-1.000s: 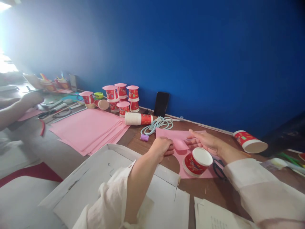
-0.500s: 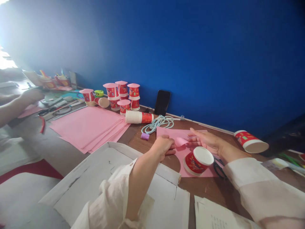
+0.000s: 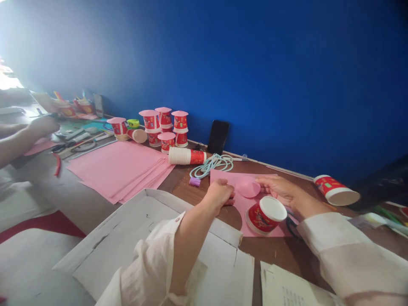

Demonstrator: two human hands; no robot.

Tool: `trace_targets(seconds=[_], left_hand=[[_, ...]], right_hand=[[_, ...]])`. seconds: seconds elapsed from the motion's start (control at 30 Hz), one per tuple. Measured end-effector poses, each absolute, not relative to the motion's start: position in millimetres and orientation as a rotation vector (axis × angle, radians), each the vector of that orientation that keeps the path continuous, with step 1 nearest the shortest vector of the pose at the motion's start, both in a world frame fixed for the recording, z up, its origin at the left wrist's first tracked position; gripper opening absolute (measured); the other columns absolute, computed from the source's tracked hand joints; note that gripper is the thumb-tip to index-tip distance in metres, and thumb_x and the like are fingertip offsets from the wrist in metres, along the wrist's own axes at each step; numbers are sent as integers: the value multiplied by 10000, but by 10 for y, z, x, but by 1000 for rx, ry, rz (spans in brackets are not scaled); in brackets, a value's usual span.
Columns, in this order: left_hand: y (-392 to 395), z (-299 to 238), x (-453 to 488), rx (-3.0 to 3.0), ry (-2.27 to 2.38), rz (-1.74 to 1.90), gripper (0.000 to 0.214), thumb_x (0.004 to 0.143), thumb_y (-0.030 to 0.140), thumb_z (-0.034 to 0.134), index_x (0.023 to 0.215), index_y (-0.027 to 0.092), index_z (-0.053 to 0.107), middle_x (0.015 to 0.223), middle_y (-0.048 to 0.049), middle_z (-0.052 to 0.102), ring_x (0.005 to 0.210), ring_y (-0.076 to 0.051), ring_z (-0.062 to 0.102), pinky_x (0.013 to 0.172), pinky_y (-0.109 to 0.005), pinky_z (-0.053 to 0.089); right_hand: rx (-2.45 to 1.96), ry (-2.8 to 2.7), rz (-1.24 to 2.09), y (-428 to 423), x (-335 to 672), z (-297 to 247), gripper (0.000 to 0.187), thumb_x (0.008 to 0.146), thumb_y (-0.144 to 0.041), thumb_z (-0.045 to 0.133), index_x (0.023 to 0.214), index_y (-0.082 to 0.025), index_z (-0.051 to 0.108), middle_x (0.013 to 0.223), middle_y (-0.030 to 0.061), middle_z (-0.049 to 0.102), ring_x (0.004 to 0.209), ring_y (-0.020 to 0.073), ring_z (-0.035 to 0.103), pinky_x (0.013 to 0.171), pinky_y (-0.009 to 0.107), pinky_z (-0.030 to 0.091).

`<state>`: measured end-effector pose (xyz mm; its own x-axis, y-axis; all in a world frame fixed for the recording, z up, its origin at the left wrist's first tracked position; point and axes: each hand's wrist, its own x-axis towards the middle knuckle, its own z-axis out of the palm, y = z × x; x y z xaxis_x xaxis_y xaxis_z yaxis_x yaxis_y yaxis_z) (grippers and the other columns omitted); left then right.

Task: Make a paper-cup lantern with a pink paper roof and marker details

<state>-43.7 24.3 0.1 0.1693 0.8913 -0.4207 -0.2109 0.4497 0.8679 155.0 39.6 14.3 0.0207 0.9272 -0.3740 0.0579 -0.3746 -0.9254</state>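
Just behind the inverted red paper cup (image 3: 266,217), a pink paper disc (image 3: 249,188) showed between both hands. The right hand (image 3: 280,190) appeared to have its fingertips clamped on the disc's edge, probably to leave its face uncovered; the left hand (image 3: 219,194) had its fingers curled together, any grip hidden. Under the cup lay a pink sheet (image 3: 239,206); its broader rim faced down, presumably for steadiness. Scissors (image 3: 293,228) rested right of the cup, and a smartphone (image 3: 218,136) leaned well behind it, seemingly propped upright by the wall (image 3: 255,76).
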Motion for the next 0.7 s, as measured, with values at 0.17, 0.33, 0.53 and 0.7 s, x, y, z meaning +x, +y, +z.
trace_targets(seconds=[0.17, 0.33, 0.53, 0.7], left_hand=[[243, 25, -468, 902, 1288, 982, 502, 640, 93, 660, 1129, 137, 557, 848, -55, 638, 648, -133, 588, 589, -236, 443], [182, 43, -496, 1159, 1411, 1085, 347, 682, 117, 629, 1026, 164, 628, 925, -67, 672, 796, -168, 621, 694, -249, 453], [124, 113, -424, 1249, 1144, 1128, 147, 777, 240, 613, 912, 186, 633, 736, -9, 632, 561, -91, 506, 557, -221, 387], [-24, 492, -388, 1323, 900, 853, 339, 811, 492, 591, 853, 165, 669, 715, -19, 611, 491, -59, 380, 441, -208, 268]], right_hand=[[-1504, -916, 1302, 345, 1550, 320, 232, 708, -42, 649, 887, -189, 646, 789, 40, 722, 675, 146, 671, 662, 256, 577], [-1232, -708, 1104, 32, 1638, 667, 228, 723, -65, 621, 884, -223, 646, 866, 10, 714, 798, 131, 677, 726, 222, 587], [-1217, -677, 1085, -622, 1737, 647, 179, 743, -190, 680, 904, -268, 666, 1007, -3, 715, 807, 130, 681, 638, 179, 591], [-1270, -768, 1163, -829, 1672, 495, 281, 749, -275, 696, 1027, -268, 657, 1128, 26, 697, 942, 203, 683, 709, 278, 623]])
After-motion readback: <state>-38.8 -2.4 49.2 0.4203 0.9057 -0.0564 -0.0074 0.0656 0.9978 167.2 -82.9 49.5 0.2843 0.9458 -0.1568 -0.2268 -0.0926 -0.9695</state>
